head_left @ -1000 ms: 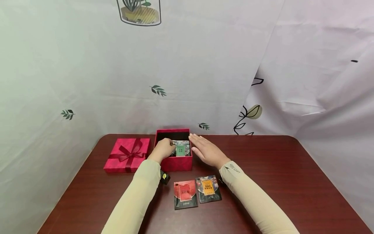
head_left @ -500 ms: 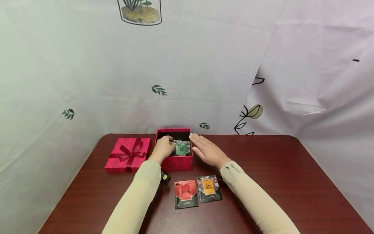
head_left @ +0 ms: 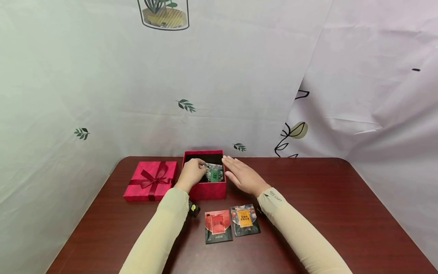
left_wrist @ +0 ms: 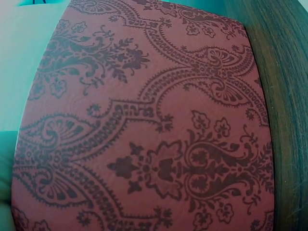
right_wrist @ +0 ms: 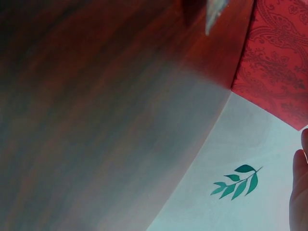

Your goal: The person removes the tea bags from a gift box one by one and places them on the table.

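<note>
On the table (head_left: 325, 213), the left grip (head_left: 192, 173) pinches a green-labelled sachet (head_left: 215, 175) in the box (head_left: 209, 191), the right grip (head_left: 244, 177) straight-fingered.

- The left arm (head_left: 159, 232), in a pale sleeve, reaches forward and slants inward.
- The left hand (head_left: 191, 176) shows its back, fingers bent in a pinch.
- The right arm (head_left: 301, 230), sleeved alike, stretches forward and leftward.
- The right hand (head_left: 244, 177) extends straight fingers close together, thumb apart.
- Both hands are near each other, not touching.
</note>
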`<control>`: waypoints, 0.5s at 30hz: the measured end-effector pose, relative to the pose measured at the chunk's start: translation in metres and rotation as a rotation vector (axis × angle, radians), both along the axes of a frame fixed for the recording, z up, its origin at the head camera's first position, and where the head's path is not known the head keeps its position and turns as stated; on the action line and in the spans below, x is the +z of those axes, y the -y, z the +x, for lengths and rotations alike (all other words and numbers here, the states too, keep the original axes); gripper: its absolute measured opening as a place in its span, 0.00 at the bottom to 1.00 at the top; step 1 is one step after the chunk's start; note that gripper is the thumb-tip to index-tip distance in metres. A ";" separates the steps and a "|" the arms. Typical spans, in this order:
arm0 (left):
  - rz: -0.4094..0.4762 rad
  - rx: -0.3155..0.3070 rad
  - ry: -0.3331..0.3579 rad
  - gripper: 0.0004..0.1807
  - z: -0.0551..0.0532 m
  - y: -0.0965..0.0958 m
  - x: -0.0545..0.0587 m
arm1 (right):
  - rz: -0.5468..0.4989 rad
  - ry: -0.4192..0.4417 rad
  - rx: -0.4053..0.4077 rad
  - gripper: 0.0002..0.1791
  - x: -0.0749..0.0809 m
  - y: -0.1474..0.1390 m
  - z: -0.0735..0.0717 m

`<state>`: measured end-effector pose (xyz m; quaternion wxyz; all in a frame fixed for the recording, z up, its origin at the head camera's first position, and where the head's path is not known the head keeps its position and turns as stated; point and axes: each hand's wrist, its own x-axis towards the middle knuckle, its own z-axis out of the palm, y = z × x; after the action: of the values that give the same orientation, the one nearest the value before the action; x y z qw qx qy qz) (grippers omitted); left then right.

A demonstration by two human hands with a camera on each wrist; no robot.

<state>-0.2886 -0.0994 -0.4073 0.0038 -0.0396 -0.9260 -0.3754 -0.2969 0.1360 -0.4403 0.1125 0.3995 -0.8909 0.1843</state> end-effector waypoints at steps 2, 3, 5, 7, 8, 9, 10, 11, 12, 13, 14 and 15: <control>0.006 0.000 -0.002 0.17 0.000 0.000 0.000 | 0.001 0.001 -0.003 0.29 0.000 -0.001 0.000; 0.010 0.000 -0.004 0.16 0.000 -0.001 0.001 | 0.001 0.003 -0.004 0.29 0.000 -0.001 0.000; 0.022 0.002 -0.009 0.15 0.000 -0.001 0.001 | -0.002 0.006 -0.007 0.29 0.001 -0.001 0.000; 0.036 0.006 -0.017 0.14 0.001 -0.001 0.001 | -0.004 0.007 -0.009 0.29 0.001 -0.002 0.000; 0.046 0.008 -0.021 0.14 0.001 -0.001 0.002 | -0.005 0.007 -0.009 0.29 0.001 -0.002 0.000; 0.055 0.010 -0.024 0.14 0.001 -0.001 0.002 | -0.005 0.005 -0.009 0.29 0.001 -0.002 0.000; 0.067 0.012 -0.023 0.13 0.002 -0.001 0.002 | -0.003 0.006 -0.010 0.29 0.001 -0.002 0.000; 0.077 0.013 -0.025 0.13 0.002 -0.001 0.003 | -0.002 0.004 -0.010 0.29 0.001 -0.001 0.000; 0.090 0.014 -0.023 0.13 0.003 0.000 0.003 | 0.004 0.005 -0.012 0.29 0.001 -0.001 0.000; 0.100 0.016 -0.022 0.13 0.004 0.001 0.003 | 0.010 0.009 -0.013 0.29 0.001 0.000 0.001; 0.111 0.018 -0.019 0.13 0.005 0.002 0.004 | 0.015 0.012 -0.014 0.29 0.001 0.000 0.001; 0.121 0.019 -0.016 0.13 0.005 0.004 0.004 | 0.019 0.016 -0.014 0.30 0.001 0.001 0.001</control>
<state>-0.2836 -0.1030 -0.4037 0.0173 -0.0334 -0.9020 -0.4301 -0.2960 0.1349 -0.4391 0.1027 0.3930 -0.8962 0.1783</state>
